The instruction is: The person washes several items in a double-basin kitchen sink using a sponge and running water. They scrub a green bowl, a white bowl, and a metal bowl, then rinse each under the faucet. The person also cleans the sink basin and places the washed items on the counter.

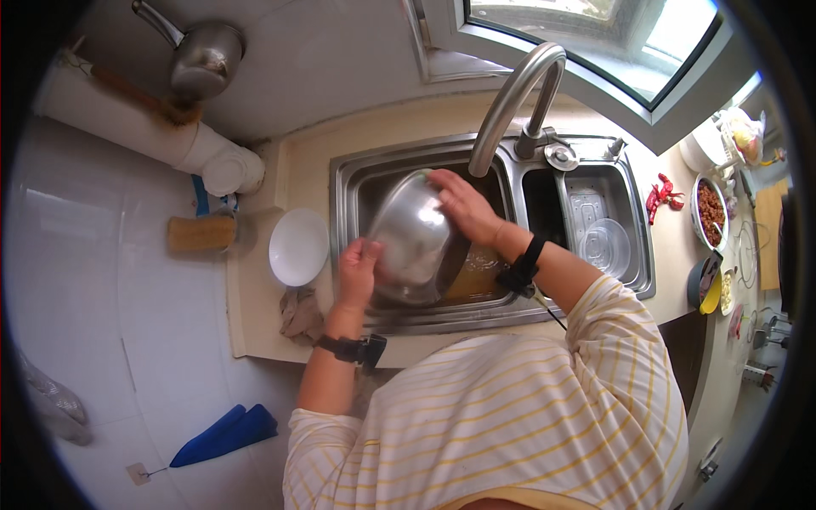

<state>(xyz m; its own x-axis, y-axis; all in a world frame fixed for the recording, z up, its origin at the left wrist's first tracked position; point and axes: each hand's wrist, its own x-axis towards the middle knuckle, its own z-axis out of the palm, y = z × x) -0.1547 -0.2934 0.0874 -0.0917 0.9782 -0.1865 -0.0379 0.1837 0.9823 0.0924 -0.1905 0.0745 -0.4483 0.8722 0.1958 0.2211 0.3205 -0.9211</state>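
Both hands hold a large stainless steel bowl (411,245) tilted on its side above the left sink basin (366,185). My left hand (358,271) grips its left edge, thumb against the metal. At the upper right edge, my right hand (465,207) has its fingers spread along the bowl. Part of the bowl is blurred, and its inside is mostly hidden. Beneath it, brownish, rippling water (475,271) shows in the basin. A curved metal faucet (510,108) arches over the sink, its spout just above my right hand.
Left of the sink are a white bowl (298,247) and a crumpled cloth (302,315). The right basin holds a clear plastic container (604,247). Red chili peppers (663,197) and a bowl of chopped food (710,210) lie farther right. An open window (688,95) juts in beside the faucet.
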